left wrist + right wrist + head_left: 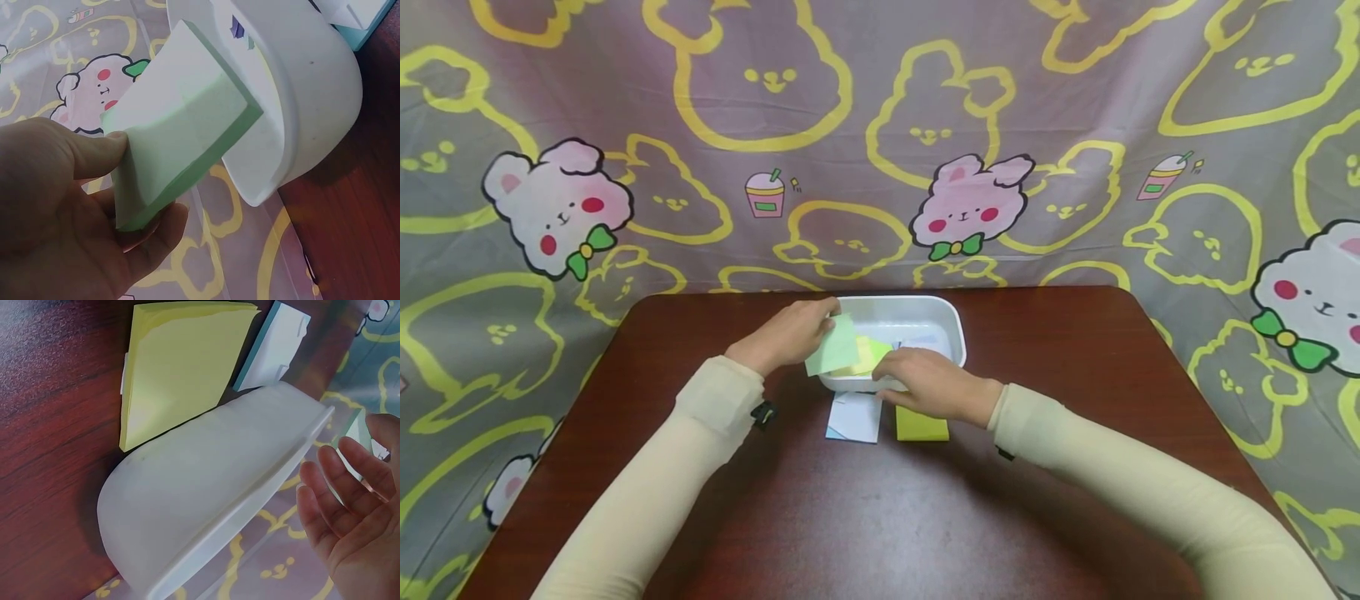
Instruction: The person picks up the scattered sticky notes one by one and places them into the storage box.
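My left hand (790,333) pinches a pale green sticky note pad (181,112) between thumb and fingers. The pad is tilted over the left end of a white plastic tray (957,333). Over the tray's near rim hovers my right hand (940,385), its fingers (350,481) loosely bent with nothing between them. Inside the tray lie yellow-green paper pieces (871,357) and a pale bluish one (919,342), partly hidden by my hands.
In front of the tray, a white pad with a blue edge (854,418) and a yellow sticky note pad (922,427) lie side by side on the dark wooden table (880,517). A patterned curtain (865,108) hangs behind the table.
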`<state>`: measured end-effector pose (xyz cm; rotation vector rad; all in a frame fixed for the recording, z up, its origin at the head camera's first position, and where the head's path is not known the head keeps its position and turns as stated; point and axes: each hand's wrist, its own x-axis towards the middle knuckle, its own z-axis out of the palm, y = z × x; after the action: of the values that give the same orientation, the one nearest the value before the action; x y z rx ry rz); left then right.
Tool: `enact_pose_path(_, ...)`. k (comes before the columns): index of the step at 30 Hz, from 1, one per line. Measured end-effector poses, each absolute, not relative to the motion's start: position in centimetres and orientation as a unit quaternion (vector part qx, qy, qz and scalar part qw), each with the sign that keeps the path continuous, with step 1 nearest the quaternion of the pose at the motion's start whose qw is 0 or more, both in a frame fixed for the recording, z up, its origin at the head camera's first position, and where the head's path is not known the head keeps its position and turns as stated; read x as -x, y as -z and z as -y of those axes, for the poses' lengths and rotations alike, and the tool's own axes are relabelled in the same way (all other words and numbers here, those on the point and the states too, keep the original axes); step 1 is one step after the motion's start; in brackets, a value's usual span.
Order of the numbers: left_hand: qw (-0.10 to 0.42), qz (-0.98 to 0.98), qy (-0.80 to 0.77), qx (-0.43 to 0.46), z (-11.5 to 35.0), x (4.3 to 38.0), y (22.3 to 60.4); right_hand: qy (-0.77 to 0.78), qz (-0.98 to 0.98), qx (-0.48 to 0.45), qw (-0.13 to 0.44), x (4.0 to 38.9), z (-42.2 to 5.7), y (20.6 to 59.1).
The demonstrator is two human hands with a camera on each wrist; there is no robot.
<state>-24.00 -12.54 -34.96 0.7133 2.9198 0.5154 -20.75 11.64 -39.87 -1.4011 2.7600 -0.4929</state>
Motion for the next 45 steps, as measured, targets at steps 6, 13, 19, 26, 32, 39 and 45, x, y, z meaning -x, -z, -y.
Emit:
enact_pose_path(6,0.046,-0.957,-0.166,-0.234,12.1,24.2,34.9,0.151,-0.891,0.428,0.016,21.1,-11.9,39.7)
enact_pose_path(13,0.052,-0.955,-0.167,-0.24,11.8,24.5,35.0,0.156,-0.895,0.416,0.027,21.6,-12.1,39.6)
enact_pose_path(19,0.059,-0.954,-0.173,-0.238,11.6,24.8,35.3,0.162,-0.893,0.42,0.02,22.0,-12.3,39.9)
enact_pose_path(26,0.059,-0.956,-0.165,-0.236,11.5,25.1,35.5,0.16,-0.893,0.421,0.009,22.3,-12.5,40.3)
enact_pose_path(32,0.066,-0.956,-0.167,-0.233,11.3,25.4,35.9,0.155,-0.892,0.424,0.004,22.3,-12.5,40.4)
enact_pose_path(39,0.07,-0.957,-0.156,-0.232,11.1,25.8,36.3,0.153,-0.898,0.413,0.01,22.6,-12.7,40.6)
enact_pose_path(45,0.078,-0.958,-0.152,-0.229,10.8,26.4,36.3,0.154,-0.901,0.405,0.017,23.2,-12.9,40.8)
